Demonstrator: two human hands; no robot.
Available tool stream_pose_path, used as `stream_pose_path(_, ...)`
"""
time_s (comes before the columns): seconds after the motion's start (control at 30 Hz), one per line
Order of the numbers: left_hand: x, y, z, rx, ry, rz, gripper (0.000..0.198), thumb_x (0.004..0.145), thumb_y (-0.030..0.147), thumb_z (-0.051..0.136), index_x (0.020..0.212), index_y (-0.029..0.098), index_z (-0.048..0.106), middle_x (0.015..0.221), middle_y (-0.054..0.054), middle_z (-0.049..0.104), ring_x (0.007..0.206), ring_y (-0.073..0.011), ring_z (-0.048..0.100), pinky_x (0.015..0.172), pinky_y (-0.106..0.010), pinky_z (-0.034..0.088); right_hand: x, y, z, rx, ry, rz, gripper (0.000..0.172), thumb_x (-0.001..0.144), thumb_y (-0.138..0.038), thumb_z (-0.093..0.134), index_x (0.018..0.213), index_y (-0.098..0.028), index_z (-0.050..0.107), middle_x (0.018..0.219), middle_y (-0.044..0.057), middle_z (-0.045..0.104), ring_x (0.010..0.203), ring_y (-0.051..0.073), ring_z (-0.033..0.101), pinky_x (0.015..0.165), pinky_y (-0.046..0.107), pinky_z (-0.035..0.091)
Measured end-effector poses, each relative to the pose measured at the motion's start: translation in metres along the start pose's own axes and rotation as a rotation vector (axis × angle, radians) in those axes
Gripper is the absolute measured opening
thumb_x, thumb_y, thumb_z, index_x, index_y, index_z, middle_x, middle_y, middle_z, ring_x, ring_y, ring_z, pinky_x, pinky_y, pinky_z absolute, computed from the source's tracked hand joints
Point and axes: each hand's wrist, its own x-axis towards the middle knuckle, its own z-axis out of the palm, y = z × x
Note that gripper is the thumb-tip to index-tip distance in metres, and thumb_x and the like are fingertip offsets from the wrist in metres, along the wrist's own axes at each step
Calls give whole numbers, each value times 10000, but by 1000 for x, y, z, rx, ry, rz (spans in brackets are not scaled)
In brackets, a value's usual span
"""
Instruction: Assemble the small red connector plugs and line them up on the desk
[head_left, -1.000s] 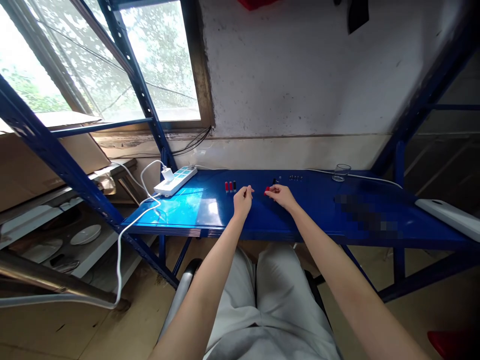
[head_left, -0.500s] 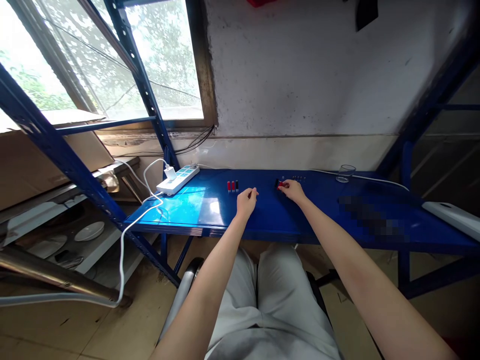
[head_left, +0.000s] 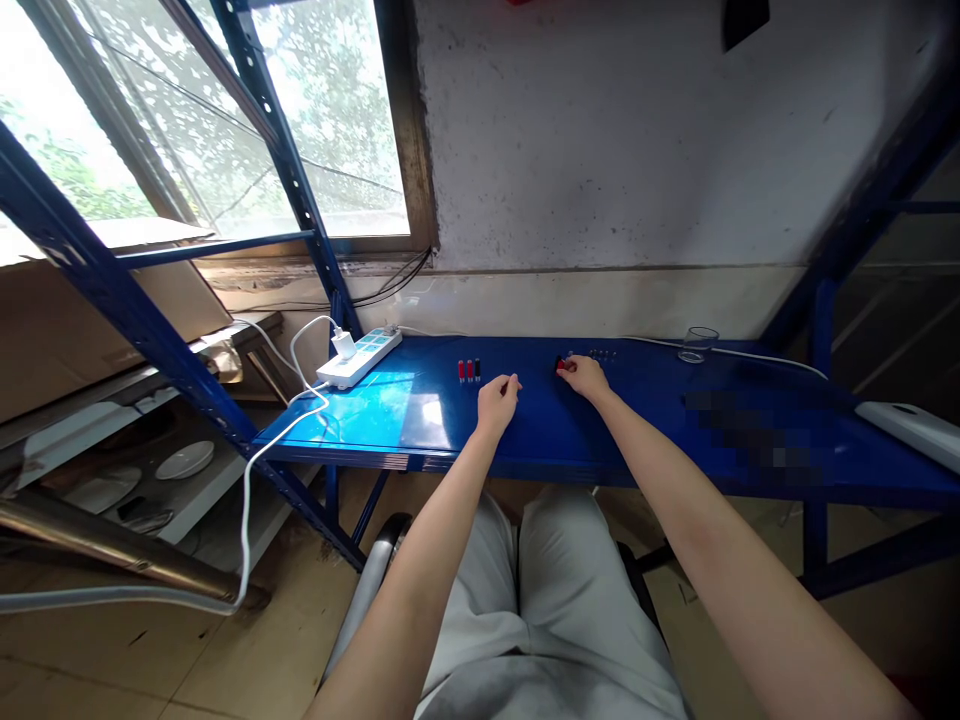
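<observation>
My right hand is closed at the fingertips on a small red cylinder at the tabletop, towards the back of the blue table. Something dark sits right beside that cylinder, partly hidden by the fingers. To the left, my left hand hovers over the table with its fingers curled into a pinch; whatever it may hold is too small to make out. Left of it, two red cylinders and a black cylinder stand in a row. Several tiny shiny pieces lie behind my right hand.
A white power strip with a plugged-in charger stands at the table's left end. On the right are a clear glass, a blurred dark object and a white device. Blue shelf posts rise at both sides.
The view has shifted slightly. My right fingers now cover more of the dark piece beside the red cylinder. My left hand keeps its pinch, almost in the same place.
</observation>
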Motion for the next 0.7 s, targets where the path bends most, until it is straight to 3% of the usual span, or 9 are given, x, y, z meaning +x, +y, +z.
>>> stream_pose_path(0.7, -1, 1, -1, -30, -1, -4, 383, 863, 434, 395, 694, 161, 603, 580, -12, 540, 527, -106, 487, 513, -225, 348, 2, -1, 0, -20, -10, -7, 218, 763, -332, 578, 883, -158, 630, 867, 72, 653, 728, 167, 592, 593, 240, 412)
